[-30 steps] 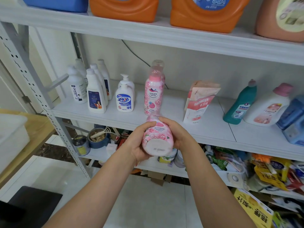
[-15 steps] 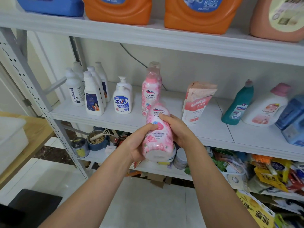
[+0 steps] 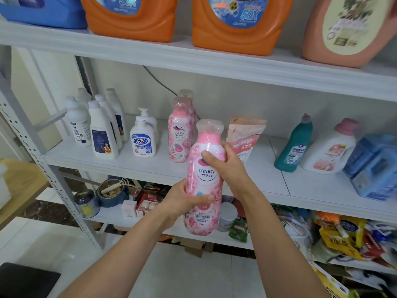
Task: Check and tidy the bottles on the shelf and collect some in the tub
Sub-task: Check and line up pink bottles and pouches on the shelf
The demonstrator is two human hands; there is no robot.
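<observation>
Held bottle: pink UYAJOY bottle, upright, label toward the camera, clear film over its cap. Off the board and in the air, just in front of the middle shelf's front edge.
Left hand: curled round the bottle's lower half from the left, thumb laid across the front below the logo.
Right hand: curled round the upper half from the right, thumb pressed on the front above the logo.
Middle shelf, centre: two shelved pink bottles, same brand, one behind the other, near the held one.
Middle shelf, left end: cluster of white squeeze bottles, with two pump bottles just beside them.
Middle shelf, right of centre: refill pouch, upright, lower corner hidden behind the right hand.
Middle shelf, right end: teal toilet-cleaner bottle, then a white bottle with pink cap just beside it, then blue packs at the edge — blurred.
Top shelf: two orange detergent jugs side by side, front edge.
</observation>
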